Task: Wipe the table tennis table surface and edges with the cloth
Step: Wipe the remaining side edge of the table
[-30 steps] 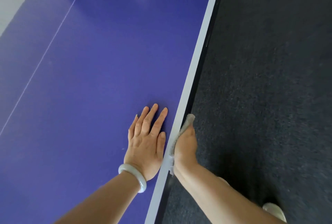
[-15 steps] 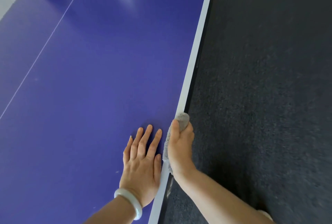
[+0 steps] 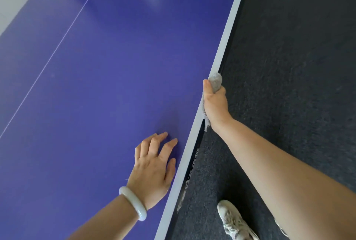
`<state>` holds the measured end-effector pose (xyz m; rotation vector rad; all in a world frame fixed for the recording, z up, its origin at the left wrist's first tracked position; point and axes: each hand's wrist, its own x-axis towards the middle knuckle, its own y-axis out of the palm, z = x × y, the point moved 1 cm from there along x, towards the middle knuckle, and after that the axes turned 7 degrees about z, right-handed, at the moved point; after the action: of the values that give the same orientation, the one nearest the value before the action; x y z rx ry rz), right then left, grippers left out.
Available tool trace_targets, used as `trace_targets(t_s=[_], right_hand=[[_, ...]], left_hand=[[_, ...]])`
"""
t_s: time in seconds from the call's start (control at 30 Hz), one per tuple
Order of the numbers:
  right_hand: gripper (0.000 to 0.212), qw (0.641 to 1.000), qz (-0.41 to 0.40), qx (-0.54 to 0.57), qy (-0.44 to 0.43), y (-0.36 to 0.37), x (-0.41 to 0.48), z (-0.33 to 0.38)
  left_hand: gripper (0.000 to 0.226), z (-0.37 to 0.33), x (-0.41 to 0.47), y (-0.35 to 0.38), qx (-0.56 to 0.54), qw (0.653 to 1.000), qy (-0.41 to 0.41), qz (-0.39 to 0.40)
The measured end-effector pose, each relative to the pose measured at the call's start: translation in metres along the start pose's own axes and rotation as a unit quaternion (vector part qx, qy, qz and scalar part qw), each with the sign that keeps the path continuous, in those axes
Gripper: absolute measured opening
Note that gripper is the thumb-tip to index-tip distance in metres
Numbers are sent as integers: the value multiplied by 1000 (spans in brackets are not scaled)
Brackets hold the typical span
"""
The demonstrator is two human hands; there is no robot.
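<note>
The blue table tennis table [image 3: 107, 93] fills the left of the head view, with a white line along its right edge [image 3: 224, 43]. My right hand [image 3: 214, 105] grips a grey cloth [image 3: 216, 81] against that edge; the cloth sticks out above my thumb and a frayed end hangs below my wrist. My left hand [image 3: 154, 166] rests on the blue surface beside the edge, fingers loosely bent, a pale bangle on the wrist.
Dark grey carpet [image 3: 289, 66] lies to the right of the table. My white shoe [image 3: 234, 220] stands on it near the table's dark side panel [image 3: 189, 178]. A thin white centre line [image 3: 57, 47] crosses the surface at left.
My right hand has slid the cloth farther forward along the table edge, away from my left hand. My left hand's fingers have lifted and bent slightly. A shoe has come into view.
</note>
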<state>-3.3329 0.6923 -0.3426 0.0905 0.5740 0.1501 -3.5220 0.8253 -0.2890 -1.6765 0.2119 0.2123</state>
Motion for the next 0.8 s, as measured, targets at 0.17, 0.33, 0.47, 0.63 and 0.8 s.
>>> trace_targets(t_s=[0.17,0.33,0.47,0.63,0.8], right_hand=[[66,1000,2,-12,-7,2,0,2],[68,1000,8,1,-22,0,2,-1],[68,999,18,-7,-31,-2,-1,-2],[67,999,17,-12,-50,0,-5,1],[74,997,-14,-16,-68,-13,58,39]], left_hand=[[35,-10,84,-38,-8,999,-19,-29],[52,-35,195,-53,-2,1000,-3,-1],[56,-33,239,-52,98,994,7,51],[57,-24,238,-46,96,995,26,30],[55,-25,240,-45,74,997,34,6]])
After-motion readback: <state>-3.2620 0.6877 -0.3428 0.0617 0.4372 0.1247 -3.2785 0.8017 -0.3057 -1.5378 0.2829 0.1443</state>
